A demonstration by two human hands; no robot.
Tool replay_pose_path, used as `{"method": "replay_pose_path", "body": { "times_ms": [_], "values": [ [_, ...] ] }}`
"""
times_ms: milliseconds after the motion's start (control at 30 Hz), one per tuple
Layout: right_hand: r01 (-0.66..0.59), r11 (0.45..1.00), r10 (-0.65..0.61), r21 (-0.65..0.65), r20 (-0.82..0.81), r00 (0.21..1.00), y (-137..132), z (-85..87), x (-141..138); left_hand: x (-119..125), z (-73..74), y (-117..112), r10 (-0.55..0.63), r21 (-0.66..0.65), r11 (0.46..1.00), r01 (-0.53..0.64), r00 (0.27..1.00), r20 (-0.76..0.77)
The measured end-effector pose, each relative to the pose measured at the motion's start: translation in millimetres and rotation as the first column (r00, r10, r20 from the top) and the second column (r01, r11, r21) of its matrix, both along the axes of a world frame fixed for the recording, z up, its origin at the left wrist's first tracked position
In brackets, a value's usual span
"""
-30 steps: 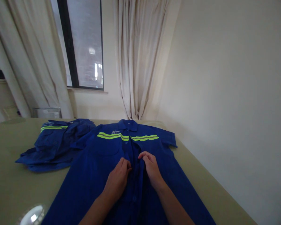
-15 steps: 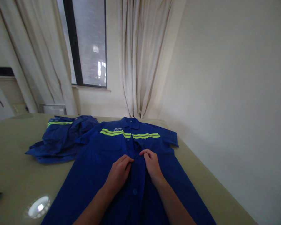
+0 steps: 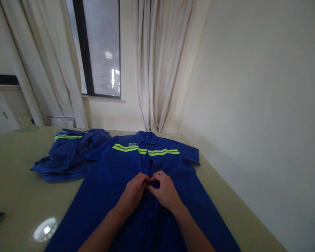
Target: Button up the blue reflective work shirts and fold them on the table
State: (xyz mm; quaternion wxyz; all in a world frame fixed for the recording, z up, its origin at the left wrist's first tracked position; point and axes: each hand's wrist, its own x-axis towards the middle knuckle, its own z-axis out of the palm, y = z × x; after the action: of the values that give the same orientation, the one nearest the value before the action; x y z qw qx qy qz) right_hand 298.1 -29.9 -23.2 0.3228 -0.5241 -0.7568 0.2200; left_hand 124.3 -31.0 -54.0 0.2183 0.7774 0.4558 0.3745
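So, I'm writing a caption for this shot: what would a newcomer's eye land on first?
The blue shirt with bright yellow-green stripes across the chest, spread flat on the table at centre. The left hand and right hand meet on its front opening, pinching the cloth. A second blue garment lies crumpled to its left.

Bare forearms (image 3: 104,227), left hand (image 3: 133,194), right hand (image 3: 164,192)

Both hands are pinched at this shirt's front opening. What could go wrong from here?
The left hand and right hand meet on the blue shirt placket, hiding it; the edges might join misaligned, puckering above the lower button. Their grip could also drag the flat cloth into wrinkles.
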Motion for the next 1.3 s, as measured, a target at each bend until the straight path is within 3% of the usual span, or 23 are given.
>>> {"method": "replay_pose_path", "body": {
  "times_ms": [233, 400, 600, 733, 933, 1167, 1300],
  "values": [
    [0.093, 0.992, -0.116, 0.082, 0.36, 0.926, -8.9, 0.8, -13.4, 3.4, -5.7, -0.3, 0.01, -0.029, 1.0, -0.011, 0.999, -0.037],
    [0.193, 0.975, -0.219, 0.111, 0.324, 0.92, -7.4, -1.6, -14.3, 2.1, -3.9, -0.6, 0.088, -0.091, 0.991, -0.1, 0.988, -0.124],
    [0.309, 0.94, -0.34, 0.144, 0.331, 0.88, -2.6, 2.2, -6.9, 4.4, 1.7, -5.8, 0.109, 0.044, 0.994, -0.101, 0.956, -0.273],
    [0.275, 0.957, -0.291, 0.096, 0.295, 0.91, -2.4, 2.7, -5.1, 8.5, 1.7, -8.2, 0.11, 0.145, 0.987, -0.068, 0.946, -0.304],
    [0.182, 0.981, -0.19, 0.069, 0.131, 0.973, -1.4, -1.3, -7.1, 8.8, 0.6, -6.7, 0.119, 0.115, 0.989, -0.095, 0.967, -0.226],
    [0.142, 0.984, -0.163, 0.104, 0.227, 0.96, -6.8, 0.2, -10.7, 9.3, -0.4, -5.8, 0.109, 0.127, 0.989, -0.082, 0.967, -0.229],
    [0.137, 0.988, -0.146, 0.07, 0.147, 0.978, -2.1, -3.5, -8.3, 9.4, -1.8, -5.7, 0.122, 0.131, 0.987, -0.091, 0.962, -0.245]
  ]
}}
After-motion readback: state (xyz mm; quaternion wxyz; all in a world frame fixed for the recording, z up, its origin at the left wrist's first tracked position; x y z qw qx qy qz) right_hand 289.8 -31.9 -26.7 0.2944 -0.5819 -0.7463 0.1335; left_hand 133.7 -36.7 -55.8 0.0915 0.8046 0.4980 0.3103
